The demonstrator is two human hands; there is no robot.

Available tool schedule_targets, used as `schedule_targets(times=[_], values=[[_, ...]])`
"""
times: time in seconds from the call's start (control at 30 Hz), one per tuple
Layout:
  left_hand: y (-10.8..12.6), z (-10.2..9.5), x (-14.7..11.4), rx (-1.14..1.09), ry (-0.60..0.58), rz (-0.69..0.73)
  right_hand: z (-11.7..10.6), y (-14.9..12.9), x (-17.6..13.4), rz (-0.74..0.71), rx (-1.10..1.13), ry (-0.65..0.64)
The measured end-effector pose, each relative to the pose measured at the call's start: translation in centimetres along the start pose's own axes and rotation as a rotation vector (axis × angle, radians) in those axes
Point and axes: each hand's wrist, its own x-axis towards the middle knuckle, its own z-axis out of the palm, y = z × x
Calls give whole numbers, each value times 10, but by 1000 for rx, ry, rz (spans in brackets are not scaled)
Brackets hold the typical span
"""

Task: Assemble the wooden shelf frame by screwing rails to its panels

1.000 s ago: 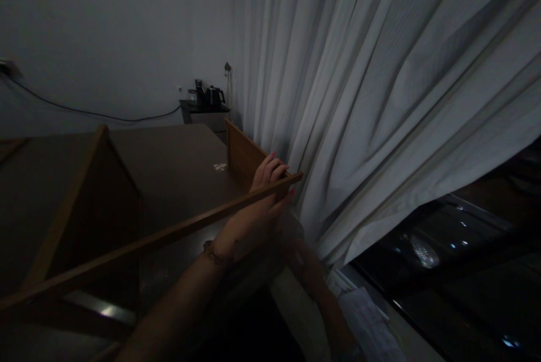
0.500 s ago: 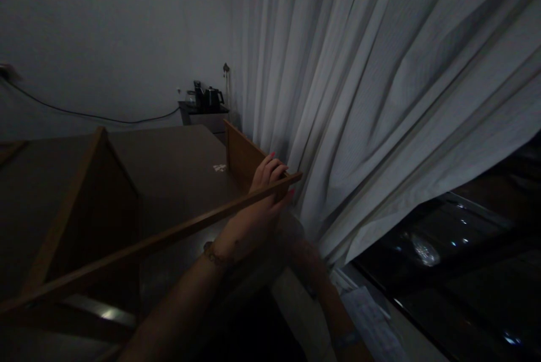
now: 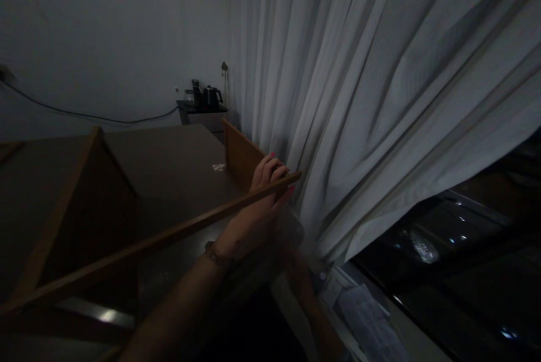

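A brown wooden furniture frame (image 3: 190, 223) stands in front of me, with a long thin edge running from the lower left to the centre. My left hand (image 3: 264, 190) is closed round its far right corner, fingers over the side panel (image 3: 243, 153) and thumb on the near side. A bracelet (image 3: 217, 255) circles that wrist. Below the same corner is my right hand (image 3: 296, 266), smeared by motion. Its fingers and anything in them cannot be made out. An upright wooden divider (image 3: 80, 198) rises on the left of the frame.
White curtains (image 3: 329, 97) hang close on the right, beside a dark window (image 3: 456, 260). Papers or cloth (image 3: 367, 317) lie at the lower right. A dark kettle (image 3: 211, 97) stands on a small cabinet (image 3: 200, 118) at the back. A cable (image 3: 105, 119) runs along the wall.
My right hand and forearm have shifted to the left, showing more of the papers or cloth. My left hand keeps its hold on the frame's corner.
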Motion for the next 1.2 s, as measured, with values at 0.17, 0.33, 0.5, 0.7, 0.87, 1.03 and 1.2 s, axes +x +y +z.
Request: schedule_targets(times=[0.17, 0.33, 0.5, 0.7, 0.87, 1.03, 1.2], values=[[-2, 1, 0, 9, 5, 25, -2, 1, 3, 39, 44, 66], [0, 0, 0, 19, 17, 19, -7, 5, 8, -49, 41, -24], [2, 0, 0, 31, 14, -6, -12, 5, 10, -149, 17, -154], [3, 0, 0, 14, 18, -19, -23, 2, 9, -222, -33, -266], [6, -1, -1, 12, 4, -50, -36, 6, 14, -288, -61, -349], [2, 2, -2, 7, 23, -41, -43, 13, 27, -325, -75, -395], [-6, -5, -4, -12, -5, 25, -41, 16, 35, -348, -65, -376]])
